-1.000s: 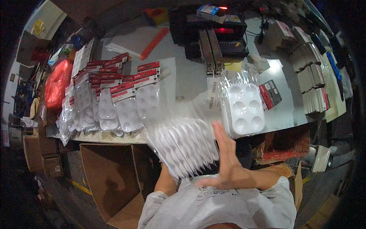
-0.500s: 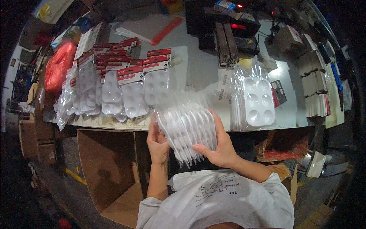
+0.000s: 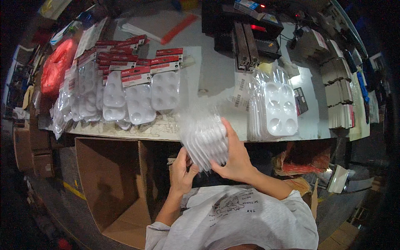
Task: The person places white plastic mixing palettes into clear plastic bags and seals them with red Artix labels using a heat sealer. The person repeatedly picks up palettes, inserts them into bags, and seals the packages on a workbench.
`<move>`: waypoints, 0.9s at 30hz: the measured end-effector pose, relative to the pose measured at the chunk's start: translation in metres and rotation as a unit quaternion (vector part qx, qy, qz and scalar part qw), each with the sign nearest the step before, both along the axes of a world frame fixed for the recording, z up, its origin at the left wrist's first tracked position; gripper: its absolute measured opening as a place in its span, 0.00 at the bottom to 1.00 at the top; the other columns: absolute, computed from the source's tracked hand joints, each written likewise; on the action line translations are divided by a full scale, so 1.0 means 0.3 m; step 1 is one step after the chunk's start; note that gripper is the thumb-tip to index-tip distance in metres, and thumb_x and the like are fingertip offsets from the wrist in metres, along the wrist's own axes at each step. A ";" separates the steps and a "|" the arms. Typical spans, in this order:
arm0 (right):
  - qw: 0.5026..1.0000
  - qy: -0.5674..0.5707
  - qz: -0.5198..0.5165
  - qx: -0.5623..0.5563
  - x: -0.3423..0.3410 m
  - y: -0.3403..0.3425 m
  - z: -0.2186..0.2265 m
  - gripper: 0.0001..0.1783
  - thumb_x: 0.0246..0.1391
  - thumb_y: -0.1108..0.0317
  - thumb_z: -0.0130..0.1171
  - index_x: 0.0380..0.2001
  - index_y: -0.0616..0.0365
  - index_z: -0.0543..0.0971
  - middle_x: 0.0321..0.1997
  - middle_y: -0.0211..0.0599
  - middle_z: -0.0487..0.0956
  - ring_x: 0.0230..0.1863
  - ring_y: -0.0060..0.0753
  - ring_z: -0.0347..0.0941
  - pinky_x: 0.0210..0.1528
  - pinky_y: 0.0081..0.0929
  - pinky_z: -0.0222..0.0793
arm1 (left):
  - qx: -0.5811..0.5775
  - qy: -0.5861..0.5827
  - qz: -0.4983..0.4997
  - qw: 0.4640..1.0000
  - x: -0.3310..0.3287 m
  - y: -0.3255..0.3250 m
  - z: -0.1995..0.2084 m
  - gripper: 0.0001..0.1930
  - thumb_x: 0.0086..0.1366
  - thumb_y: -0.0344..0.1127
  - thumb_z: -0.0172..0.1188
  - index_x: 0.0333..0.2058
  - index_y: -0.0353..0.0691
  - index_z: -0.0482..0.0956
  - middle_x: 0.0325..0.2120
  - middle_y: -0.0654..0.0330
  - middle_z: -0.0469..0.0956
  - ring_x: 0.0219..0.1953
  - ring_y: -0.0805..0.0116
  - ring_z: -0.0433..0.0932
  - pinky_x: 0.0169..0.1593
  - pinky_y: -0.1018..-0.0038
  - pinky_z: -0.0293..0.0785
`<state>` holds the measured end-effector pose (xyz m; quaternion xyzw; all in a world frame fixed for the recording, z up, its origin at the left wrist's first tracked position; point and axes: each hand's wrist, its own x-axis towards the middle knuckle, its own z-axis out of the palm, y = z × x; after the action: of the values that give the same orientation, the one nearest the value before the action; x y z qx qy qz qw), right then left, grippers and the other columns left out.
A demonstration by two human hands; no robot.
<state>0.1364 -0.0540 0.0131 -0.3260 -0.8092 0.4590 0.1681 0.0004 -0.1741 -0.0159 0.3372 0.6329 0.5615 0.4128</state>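
Observation:
A stack of white plastic paint palettes in clear bags (image 3: pixel 205 139) is held in front of me at the table's near edge. My right hand (image 3: pixel 236 160) is closed round its right side, fingers along the far side and thumb at the lower edge. At the lower left corner, my left hand (image 3: pixel 182 173) grips with bent fingers and thumb. The upper bag ends are blurred. Bagged palettes with red and white header cards (image 3: pixel 139 102) lie overlapping to the left on the table. To the right lies a row of bagged palettes (image 3: pixel 281 109) without visible header cards.
The grey table (image 3: pixel 216 110) has a black machine with red lights (image 3: pixel 250 37) at the back. Stacked cards (image 3: pixel 339 96) stand far right; a red plastic bag (image 3: pixel 58 68) sits far left. An open cardboard box (image 3: pixel 108 183) is below the table's left edge.
My left hand has shifted from the stack's left side down to its lower left corner. The palettes sit closer together and are tilted differently. The whole view has shifted slightly.

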 end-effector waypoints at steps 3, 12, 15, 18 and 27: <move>0.999 -0.029 -0.009 -0.016 -0.026 0.000 -0.029 0.55 0.32 0.65 0.64 0.62 0.64 0.44 0.58 0.58 0.57 0.57 0.56 0.59 0.56 0.43 0.56 | -0.095 0.043 0.047 0.993 0.052 0.034 -0.009 0.36 0.50 0.50 0.65 0.50 0.32 0.63 0.45 0.46 0.68 0.46 0.54 0.71 0.51 0.67 0.64; 0.992 -0.065 -0.032 0.100 -0.038 0.012 -0.051 0.53 0.32 0.63 0.66 0.60 0.65 0.47 0.55 0.57 0.60 0.53 0.58 0.62 0.49 0.46 0.63 | -0.142 0.041 0.100 0.984 -0.023 0.011 -0.069 0.30 0.48 0.42 0.68 0.46 0.32 0.67 0.40 0.52 0.73 0.42 0.61 0.74 0.47 0.69 0.68; 0.990 -0.078 -0.060 0.104 -0.048 0.017 -0.061 0.52 0.33 0.64 0.65 0.59 0.65 0.48 0.52 0.57 0.63 0.49 0.57 0.65 0.47 0.44 0.65 | -0.091 -0.044 0.185 0.977 -0.041 -0.003 -0.115 0.34 0.47 0.40 0.69 0.49 0.33 0.63 0.41 0.51 0.73 0.43 0.63 0.73 0.48 0.70 0.68; 0.990 -0.105 -0.055 0.081 -0.053 0.026 -0.062 0.49 0.34 0.68 0.65 0.59 0.65 0.51 0.51 0.57 0.65 0.50 0.56 0.65 0.50 0.40 0.64 | -0.260 0.124 0.135 0.948 -0.007 0.016 -0.149 0.42 0.44 0.40 0.71 0.54 0.32 0.57 0.45 0.49 0.70 0.47 0.59 0.70 0.50 0.68 0.65; 0.994 0.035 -0.027 -0.100 -0.020 0.043 -0.036 0.47 0.39 0.60 0.65 0.58 0.68 0.53 0.53 0.55 0.67 0.54 0.46 0.66 0.56 0.34 0.59 | 0.146 -0.379 0.094 0.909 -0.076 -0.058 -0.062 0.39 0.35 0.33 0.68 0.50 0.33 0.64 0.42 0.52 0.72 0.43 0.58 0.75 0.50 0.64 0.71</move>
<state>0.1305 -0.0409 0.0022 -0.3470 -0.7435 0.5440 0.1755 -0.0225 -0.1914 -0.0346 0.0947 0.3688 0.7690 0.5134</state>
